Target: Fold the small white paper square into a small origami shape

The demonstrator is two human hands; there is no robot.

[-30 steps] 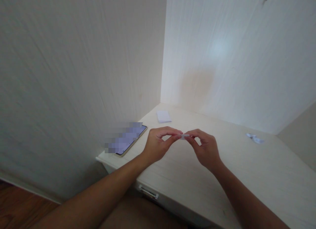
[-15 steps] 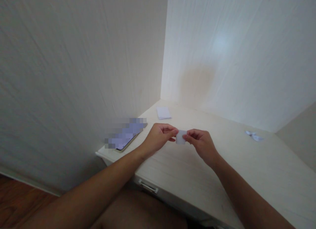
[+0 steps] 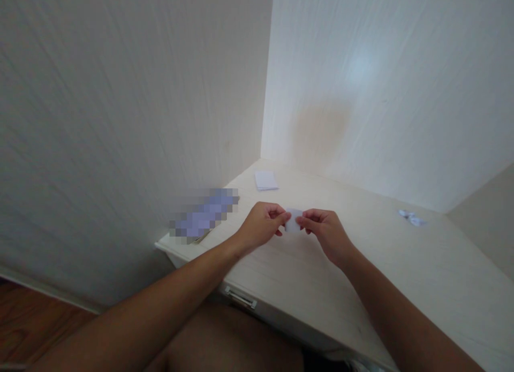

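A small white piece of paper (image 3: 294,222), roughly square, is held up above the white tabletop (image 3: 289,265). My left hand (image 3: 267,222) pinches its left edge between thumb and fingers. On the opposite edge my right hand (image 3: 323,227) has the same kind of pinch, thumb on the near face. The fingers behind the paper are partly hidden. Farther back, a small stack of white paper squares (image 3: 265,181) lies on the table.
A phone-like device (image 3: 206,214), its screen blurred out, leans by the left wall. Crumpled or folded white paper (image 3: 412,218) lies toward the right. Walls rise behind and at left. A drawer handle (image 3: 241,298) sits below the front edge.
My left hand has shifted slightly to the right, its thumb farther over the paper. Both hands still hold the paper at nearly the same spot. The view has tilted a little.
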